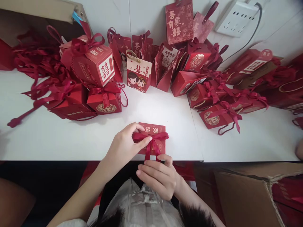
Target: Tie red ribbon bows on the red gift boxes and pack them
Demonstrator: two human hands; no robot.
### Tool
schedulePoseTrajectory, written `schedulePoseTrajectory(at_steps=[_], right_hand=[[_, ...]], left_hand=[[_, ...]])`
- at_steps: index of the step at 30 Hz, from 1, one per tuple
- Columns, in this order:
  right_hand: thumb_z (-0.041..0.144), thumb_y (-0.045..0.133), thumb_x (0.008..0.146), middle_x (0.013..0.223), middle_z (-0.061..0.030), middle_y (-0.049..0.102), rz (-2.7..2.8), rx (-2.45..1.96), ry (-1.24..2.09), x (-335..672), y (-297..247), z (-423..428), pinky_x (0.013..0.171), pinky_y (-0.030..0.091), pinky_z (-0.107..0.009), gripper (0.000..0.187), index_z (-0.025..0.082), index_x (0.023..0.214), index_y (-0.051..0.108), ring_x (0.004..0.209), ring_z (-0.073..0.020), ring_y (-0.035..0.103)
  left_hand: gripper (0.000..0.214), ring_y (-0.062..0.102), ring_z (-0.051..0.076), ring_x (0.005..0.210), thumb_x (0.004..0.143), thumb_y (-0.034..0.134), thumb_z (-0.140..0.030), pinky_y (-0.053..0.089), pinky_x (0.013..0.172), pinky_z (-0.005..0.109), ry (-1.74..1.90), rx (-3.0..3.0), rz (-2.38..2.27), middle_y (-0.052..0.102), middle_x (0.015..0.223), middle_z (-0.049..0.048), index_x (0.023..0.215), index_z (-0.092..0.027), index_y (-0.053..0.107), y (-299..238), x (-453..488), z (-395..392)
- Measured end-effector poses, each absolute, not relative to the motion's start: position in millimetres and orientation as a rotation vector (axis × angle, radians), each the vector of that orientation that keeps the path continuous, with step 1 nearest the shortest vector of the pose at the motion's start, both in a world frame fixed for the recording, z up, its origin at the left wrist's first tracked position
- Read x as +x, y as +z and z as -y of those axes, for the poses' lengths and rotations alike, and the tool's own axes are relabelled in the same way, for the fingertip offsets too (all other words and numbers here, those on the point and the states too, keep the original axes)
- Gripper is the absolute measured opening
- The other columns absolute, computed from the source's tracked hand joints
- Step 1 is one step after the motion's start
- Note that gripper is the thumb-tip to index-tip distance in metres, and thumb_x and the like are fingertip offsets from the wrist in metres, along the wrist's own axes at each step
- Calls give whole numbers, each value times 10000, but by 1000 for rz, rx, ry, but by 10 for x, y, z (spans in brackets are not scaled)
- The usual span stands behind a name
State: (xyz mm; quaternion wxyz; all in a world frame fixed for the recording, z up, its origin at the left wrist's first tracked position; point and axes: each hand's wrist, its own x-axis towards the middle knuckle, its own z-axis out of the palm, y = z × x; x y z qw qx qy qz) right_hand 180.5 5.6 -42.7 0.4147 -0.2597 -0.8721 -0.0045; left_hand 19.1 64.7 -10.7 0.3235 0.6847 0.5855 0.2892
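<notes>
A small red gift box (162, 128) with gold lettering sits at the table's front edge, straight in front of me. A dark red ribbon (161, 136) is tied in a bow on its top, with two tails hanging toward me. My left hand (126, 138) grips the bow from the left, its thumb pressed on the knot and its fingers by the left loop. Just below the box, my right hand (161, 178) has its fingers curled at the ribbon tails, whose lower ends are hidden behind them.
Finished-looking red boxes with bows (105, 102) stand at the left beside a heap of loose ribbons (35, 60). More boxes (214, 118) crowd the right. A cartoon-couple box (138, 74) stands at the back. A power strip (238, 19) is on the wall; a cardboard carton (246, 198) is at lower right.
</notes>
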Motion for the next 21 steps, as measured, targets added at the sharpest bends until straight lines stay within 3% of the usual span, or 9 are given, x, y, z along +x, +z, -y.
schedulePoseTrajectory(at_steps=[4,7,11,16,21], right_hand=[[111,533,886,841,0,725,2228,-642,19,1812,-413,24,886,385,-304,143,110,954,658,773,-89,630],[184,588,873,704,-14,690,2187,-694,149,1941,-328,71,694,463,-287,112,98,933,626,660,-111,599],[229,422,949,498,28,542,1779,-859,283,2177,-157,18,444,359,-229,237,169,769,566,435,-92,449],[340,464,916,405,17,520,1883,-1628,667,2202,13,-55,408,325,-216,434,182,522,552,351,-86,449],[438,485,881,448,-5,608,1852,-1730,1107,1999,-117,22,409,361,-211,463,194,491,524,366,-110,524]], left_hand=[[184,615,147,817,771,626,-343,499,750,279,798,1847,-1561,630,897,-16,884,-215,555,-114,222,-612],[212,609,146,806,761,642,-339,506,722,284,806,1893,-1568,595,915,-13,918,-223,561,-139,215,-592],[221,603,135,802,768,639,-311,522,697,279,850,1849,-1532,554,955,-5,961,-233,564,-183,213,-564],[277,583,173,967,776,620,-259,541,768,305,939,1809,-1471,520,1082,36,1040,-233,544,-193,236,-525],[270,539,194,1092,797,588,-254,528,856,333,931,1829,-1450,508,1152,49,1061,-237,534,-177,230,-509]])
